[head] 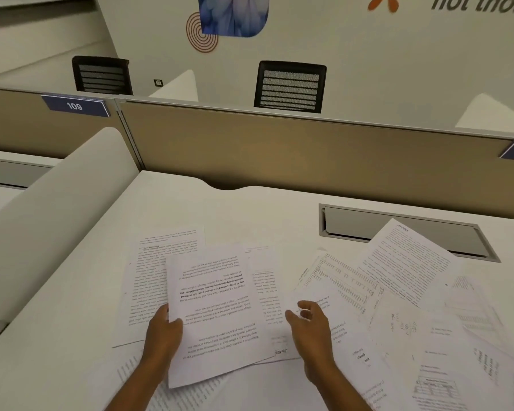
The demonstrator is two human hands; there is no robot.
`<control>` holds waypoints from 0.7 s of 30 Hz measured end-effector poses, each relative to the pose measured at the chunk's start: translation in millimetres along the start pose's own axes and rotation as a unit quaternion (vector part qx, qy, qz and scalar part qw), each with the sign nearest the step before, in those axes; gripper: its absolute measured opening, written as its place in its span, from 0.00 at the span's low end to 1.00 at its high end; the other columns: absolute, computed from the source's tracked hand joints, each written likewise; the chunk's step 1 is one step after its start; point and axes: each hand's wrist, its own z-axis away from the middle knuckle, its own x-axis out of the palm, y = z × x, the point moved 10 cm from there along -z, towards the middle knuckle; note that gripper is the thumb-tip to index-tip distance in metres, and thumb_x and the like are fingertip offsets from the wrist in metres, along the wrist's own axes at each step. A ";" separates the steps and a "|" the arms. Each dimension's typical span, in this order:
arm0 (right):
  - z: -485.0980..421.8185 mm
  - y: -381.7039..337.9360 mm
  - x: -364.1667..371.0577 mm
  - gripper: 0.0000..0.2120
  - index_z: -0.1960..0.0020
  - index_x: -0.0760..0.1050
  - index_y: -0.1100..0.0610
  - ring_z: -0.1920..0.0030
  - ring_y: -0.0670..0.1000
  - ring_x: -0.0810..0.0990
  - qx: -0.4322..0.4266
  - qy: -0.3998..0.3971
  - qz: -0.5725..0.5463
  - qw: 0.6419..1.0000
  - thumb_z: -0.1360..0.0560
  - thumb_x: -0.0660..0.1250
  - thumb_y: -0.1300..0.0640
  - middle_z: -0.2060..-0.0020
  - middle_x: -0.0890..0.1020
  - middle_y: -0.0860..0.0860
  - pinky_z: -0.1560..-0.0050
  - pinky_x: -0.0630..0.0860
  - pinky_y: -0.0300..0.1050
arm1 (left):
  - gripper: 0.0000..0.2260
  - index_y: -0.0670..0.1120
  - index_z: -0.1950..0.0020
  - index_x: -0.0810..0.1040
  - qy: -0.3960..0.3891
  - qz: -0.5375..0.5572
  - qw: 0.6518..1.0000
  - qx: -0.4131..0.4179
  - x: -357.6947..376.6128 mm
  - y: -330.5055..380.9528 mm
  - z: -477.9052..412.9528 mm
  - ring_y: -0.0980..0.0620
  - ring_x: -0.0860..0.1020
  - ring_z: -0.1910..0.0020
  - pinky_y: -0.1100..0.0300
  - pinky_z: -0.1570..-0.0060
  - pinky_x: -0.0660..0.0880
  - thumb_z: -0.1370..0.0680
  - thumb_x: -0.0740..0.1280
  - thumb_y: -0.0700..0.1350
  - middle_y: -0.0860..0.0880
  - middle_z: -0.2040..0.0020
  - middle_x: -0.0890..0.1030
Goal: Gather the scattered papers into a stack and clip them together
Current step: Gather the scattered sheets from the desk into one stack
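Observation:
Several printed papers lie scattered over the white desk (250,209). My left hand (162,333) grips the left edge of a text sheet (217,310), thumb on top, holding it slightly raised over other papers (152,280). My right hand (309,324) hovers just right of that sheet, fingers loosely curled and holding nothing, above a spread of pages (347,286). More sheets fan out to the right, one with dense text (407,259) and several near the front right (457,351). No clip is visible.
A grey cable tray lid (398,226) is set into the desk at back right, partly under a sheet. A tan partition (279,143) closes the back. A curved white divider (57,203) borders the left. Two black chairs (290,86) stand beyond.

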 end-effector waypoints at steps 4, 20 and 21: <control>-9.8 -2.4 12.5 0.21 0.32 0.70 0.54 0.39 0.55 0.76 0.018 -0.011 0.035 0.999 0.22 0.72 0.54 0.32 0.75 0.56 0.41 0.79 0.52 | 0.22 0.44 0.24 0.71 -0.012 -0.006 1.000 0.015 2.3 -0.5 -1.4 0.46 0.74 0.44 0.49 0.41 0.74 0.18 0.60 0.33 0.40 0.29 0.77; -16.9 -7.5 -0.6 0.09 0.45 0.82 0.55 0.54 0.51 0.87 -0.047 -0.068 0.110 0.990 0.19 0.63 0.61 0.50 0.88 0.51 0.53 0.86 0.49 | 0.19 0.50 0.26 0.73 -0.093 0.126 0.986 -0.061 -3.9 -24.4 2.0 0.42 0.82 0.44 0.47 0.46 0.80 0.16 0.61 0.37 0.45 0.36 0.82; -16.4 -6.4 -15.1 0.10 0.46 0.82 0.55 0.55 0.51 0.88 -0.046 -0.057 0.086 0.994 0.20 0.63 0.62 0.51 0.88 0.51 0.57 0.85 0.47 | 0.18 0.51 0.27 0.74 -0.103 0.144 0.982 -0.071 -5.9 -28.3 3.3 0.40 0.82 0.43 0.43 0.44 0.80 0.16 0.61 0.38 0.45 0.36 0.82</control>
